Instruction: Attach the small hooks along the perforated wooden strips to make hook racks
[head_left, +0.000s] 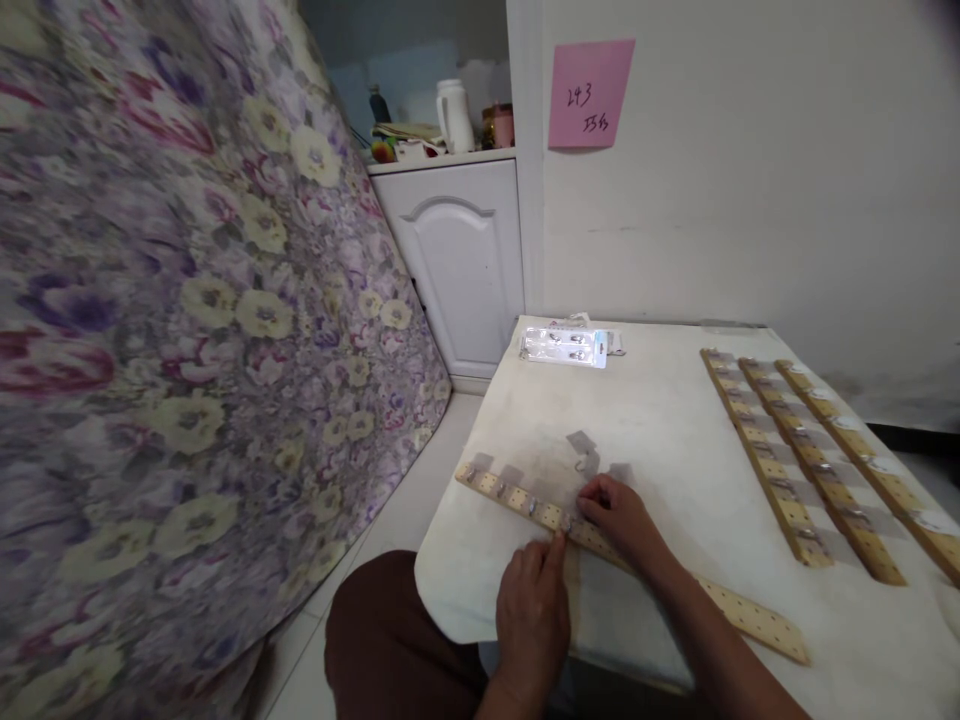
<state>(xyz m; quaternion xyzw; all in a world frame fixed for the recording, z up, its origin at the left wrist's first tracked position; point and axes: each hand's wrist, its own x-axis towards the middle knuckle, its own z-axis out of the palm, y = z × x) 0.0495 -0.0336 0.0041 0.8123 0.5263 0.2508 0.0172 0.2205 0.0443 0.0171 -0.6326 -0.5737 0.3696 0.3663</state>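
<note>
A long wooden strip with rows of holes lies slantwise across the table in front of me. Several metal hooks with clear square plates sit along its left part, one of them a hook left of my hands. My right hand is closed in a pinch on the clear plate of another hook at the strip. My left hand has its fingers together, the tips against the strip's near edge beside that hook. Beyond the strip lie a loose clear hook and others, partly overlapping.
Wooden strips carrying clear-plated hooks lie in rows at the right. A clear plastic package rests at the table's back edge. A floral curtain hangs at left; a white cabinet stands behind. A pink note is on the wall.
</note>
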